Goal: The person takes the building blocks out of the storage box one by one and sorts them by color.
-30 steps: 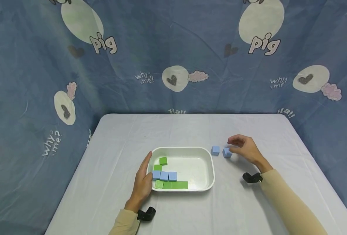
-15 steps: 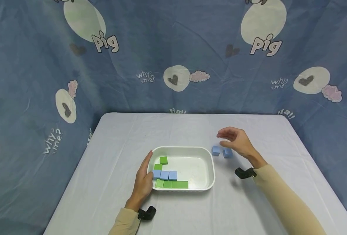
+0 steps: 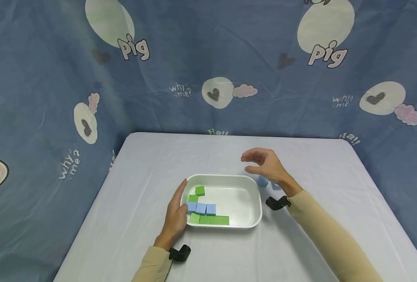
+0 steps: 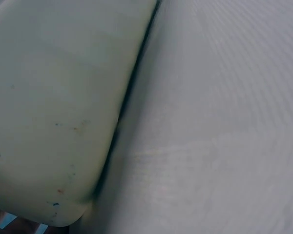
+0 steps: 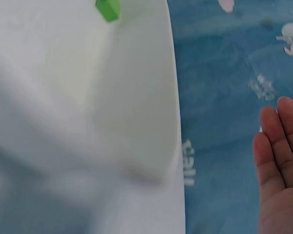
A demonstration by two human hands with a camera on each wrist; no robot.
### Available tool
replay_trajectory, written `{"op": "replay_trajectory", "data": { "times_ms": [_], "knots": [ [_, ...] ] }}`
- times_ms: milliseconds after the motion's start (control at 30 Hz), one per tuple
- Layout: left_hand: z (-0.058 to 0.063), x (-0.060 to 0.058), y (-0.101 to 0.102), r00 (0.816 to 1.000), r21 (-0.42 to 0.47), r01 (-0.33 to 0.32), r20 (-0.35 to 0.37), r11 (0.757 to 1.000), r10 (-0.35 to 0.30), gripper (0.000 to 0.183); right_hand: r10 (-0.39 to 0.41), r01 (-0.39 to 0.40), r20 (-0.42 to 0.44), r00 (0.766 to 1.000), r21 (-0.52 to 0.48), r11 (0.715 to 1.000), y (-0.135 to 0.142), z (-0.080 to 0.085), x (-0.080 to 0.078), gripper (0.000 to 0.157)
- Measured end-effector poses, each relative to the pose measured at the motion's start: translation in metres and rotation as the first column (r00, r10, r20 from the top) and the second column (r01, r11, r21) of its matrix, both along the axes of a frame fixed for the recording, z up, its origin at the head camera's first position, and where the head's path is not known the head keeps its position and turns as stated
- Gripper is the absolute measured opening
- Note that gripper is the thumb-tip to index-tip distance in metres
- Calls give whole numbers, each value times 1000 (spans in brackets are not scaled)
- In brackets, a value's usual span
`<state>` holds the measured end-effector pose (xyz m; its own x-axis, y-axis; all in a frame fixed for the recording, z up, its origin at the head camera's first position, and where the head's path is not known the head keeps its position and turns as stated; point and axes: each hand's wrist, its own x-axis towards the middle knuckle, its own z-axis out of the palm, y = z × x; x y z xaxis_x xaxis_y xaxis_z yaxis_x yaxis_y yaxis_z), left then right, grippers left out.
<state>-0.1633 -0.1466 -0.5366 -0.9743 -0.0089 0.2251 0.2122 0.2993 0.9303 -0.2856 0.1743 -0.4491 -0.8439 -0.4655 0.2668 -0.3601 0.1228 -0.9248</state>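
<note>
My left hand [image 3: 173,219] holds the left end of a white tray [image 3: 243,225], fingers extended along the outer wall and thumb at the rim. Three blue cubes [image 3: 200,208] lie in a row inside the tray, with green blocks [image 3: 205,220] in front and behind. Above the table, past the tray's far right corner, my right hand [image 3: 267,166] has fingers and thumb spread apart, holding nothing. Under its wrist side two more blue cubes [image 3: 262,181] sit on the table, partly hidden. The tray's pale outer wall [image 4: 63,97] fills much of the left wrist view.
A white cloth covers the table [image 3: 318,235]. Behind it hangs a blue printed curtain [image 3: 180,113], which also runs down the left side. Black wrist cameras [image 3: 180,253] are strapped to both wrists.
My right hand has left the right-hand blue cube, rising and moving left toward the tray's far side with nothing in its grasp. The left hand stays at the tray; the head view shifts slightly.
</note>
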Motion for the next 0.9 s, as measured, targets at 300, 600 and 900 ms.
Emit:
{"op": "replay_trajectory", "data": {
  "times_ms": [300,600,900],
  "knots": [
    [1,-1,-1,1000,3,-4,-10,1000,4,81,133,-133,15,991,36,990,-47,-4,0,39],
    [-2,1,-1,1000,9,-2,-14,1000,2,81,249,-250,71,966,5,968,-67,-18,2,39],
    [-2,-1,-1,1000,4,-3,-10,1000,3,81,297,-309,117,948,108,945,-80,-27,8,36]
  ]
}}
